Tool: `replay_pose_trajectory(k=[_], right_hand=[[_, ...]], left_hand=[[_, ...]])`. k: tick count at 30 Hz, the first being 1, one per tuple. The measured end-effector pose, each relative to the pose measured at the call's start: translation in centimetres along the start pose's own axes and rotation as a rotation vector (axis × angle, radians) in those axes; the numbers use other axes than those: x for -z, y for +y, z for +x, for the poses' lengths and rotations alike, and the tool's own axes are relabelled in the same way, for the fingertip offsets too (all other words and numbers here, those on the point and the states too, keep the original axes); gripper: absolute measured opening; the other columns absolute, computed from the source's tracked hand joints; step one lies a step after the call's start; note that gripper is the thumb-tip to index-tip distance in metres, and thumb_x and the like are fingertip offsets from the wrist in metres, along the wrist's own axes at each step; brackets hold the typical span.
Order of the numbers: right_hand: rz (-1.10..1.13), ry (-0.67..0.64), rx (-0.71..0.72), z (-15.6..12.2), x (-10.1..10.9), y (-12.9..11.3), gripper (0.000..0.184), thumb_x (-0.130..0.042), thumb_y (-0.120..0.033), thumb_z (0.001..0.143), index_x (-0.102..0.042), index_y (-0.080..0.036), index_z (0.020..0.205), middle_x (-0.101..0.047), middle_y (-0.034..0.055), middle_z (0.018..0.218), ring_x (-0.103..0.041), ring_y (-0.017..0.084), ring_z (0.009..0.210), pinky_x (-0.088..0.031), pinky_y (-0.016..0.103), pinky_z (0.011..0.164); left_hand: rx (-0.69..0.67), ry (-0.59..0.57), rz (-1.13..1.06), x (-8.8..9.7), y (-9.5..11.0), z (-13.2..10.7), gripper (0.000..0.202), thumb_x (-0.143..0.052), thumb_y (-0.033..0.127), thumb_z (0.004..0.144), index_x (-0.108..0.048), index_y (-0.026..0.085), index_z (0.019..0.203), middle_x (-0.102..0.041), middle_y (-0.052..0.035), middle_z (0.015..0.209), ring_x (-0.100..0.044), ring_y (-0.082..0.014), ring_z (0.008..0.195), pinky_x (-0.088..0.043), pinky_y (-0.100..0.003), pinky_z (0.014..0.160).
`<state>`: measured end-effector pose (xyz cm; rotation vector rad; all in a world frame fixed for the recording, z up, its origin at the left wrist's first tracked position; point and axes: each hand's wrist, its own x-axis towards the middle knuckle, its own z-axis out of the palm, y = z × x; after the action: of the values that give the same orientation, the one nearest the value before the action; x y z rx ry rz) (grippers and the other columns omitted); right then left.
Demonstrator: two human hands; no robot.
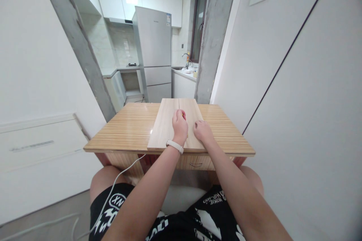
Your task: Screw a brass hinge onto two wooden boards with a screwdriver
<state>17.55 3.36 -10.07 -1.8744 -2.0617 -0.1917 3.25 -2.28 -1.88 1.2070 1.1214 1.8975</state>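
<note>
Black shorts [183, 230] with white print lie nearest in the head view, on the near side of the board and lower than it. A white cable [127, 168] runs down from close to the board's near left corner, past the lap.

Pale wood makes up the board [162, 128], which lies flat on the striped table [121, 126] with a thin dark line at the middle of its far edge; whether that is a seam or a slot, I cannot tell. Beneath the board's near edge, the table front has a drawer handle [195, 164].

Over the middle of the board, the left hand [180, 123], wearing a pale wristband [175, 146], is closed in a fist, apparently around a small yellowish thing [182, 115]. Only a bit of it shows by the fingertips, so its shape stays unclear. To the right of that, near the board's right edge, the right hand [202, 130] is curled up, seemingly resting on the wood; its palm is hidden, so I cannot tell whether it holds anything. The two hands are near each other but apart.

Well beyond the board stands a grey refrigerator [155, 37].

My reading is that close handwork over the board is in hand; the next move would call for a firm left grip and a steady board.
</note>
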Motion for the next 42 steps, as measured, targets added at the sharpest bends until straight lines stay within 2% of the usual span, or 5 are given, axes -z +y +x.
replay_pose_trajectory(k=[13,22,26,34,42], right_hand=[[-0.003,0.013,0.001,0.0,0.1,-0.1,0.035,-0.046,-0.033,0.109,-0.076,-0.017,0.113,-0.075,0.0161,0.121,-0.061,0.028,0.12,-0.039,0.035,0.108],[0.006,0.035,0.011,0.0,-0.3,0.1,0.033,-0.047,-0.033,0.108,-0.076,-0.017,0.112,-0.075,0.0154,0.121,-0.062,0.027,0.119,-0.039,0.034,0.108],[0.009,0.02,0.007,0.1,-0.4,0.2,0.034,-0.046,-0.034,0.109,-0.076,-0.017,0.112,-0.075,0.0157,0.121,-0.062,0.027,0.12,-0.038,0.034,0.11],[-0.004,0.014,0.008,0.0,-0.1,0.1,0.036,-0.045,-0.033,0.109,-0.077,-0.017,0.112,-0.075,0.0156,0.122,-0.062,0.027,0.119,-0.039,0.034,0.108],[0.015,-0.002,-0.009,0.1,-0.1,0.0,0.037,-0.044,-0.034,0.109,-0.077,-0.018,0.113,-0.074,0.0159,0.123,-0.061,0.027,0.121,-0.039,0.034,0.108]], left_hand=[[0.165,-0.048,-0.136,-0.7,0.5,1.4,0.038,-0.048,0.022,0.094,-0.038,0.023,0.057,-0.038,0.0036,0.054,-0.036,-0.0115,0.052,-0.027,-0.028,0.053],[0.288,-0.426,-0.292,0.3,0.5,3.4,0.04,-0.056,0.03,0.085,-0.03,0.024,0.055,-0.025,0.0068,0.05,-0.023,-0.0083,0.045,-0.018,-0.027,0.047],[0.221,-0.481,-0.272,0.4,0.3,3.4,0.039,-0.055,0.03,0.088,-0.033,0.024,0.056,-0.028,0.006,0.051,-0.025,-0.0091,0.047,-0.021,-0.027,0.049],[-0.006,-0.169,-0.058,0.2,-0.1,1.5,0.036,-0.055,0.051,0.105,-0.059,0.021,0.085,-0.059,-0.0012,0.078,-0.055,-0.0152,0.072,-0.043,-0.029,0.071],[0.012,0.05,-0.003,-0.6,-0.6,0.7,0.036,-0.041,0.032,0.107,-0.048,0.023,0.073,-0.05,0.0011,0.07,-0.048,-0.016,0.067,-0.038,-0.031,0.068]])
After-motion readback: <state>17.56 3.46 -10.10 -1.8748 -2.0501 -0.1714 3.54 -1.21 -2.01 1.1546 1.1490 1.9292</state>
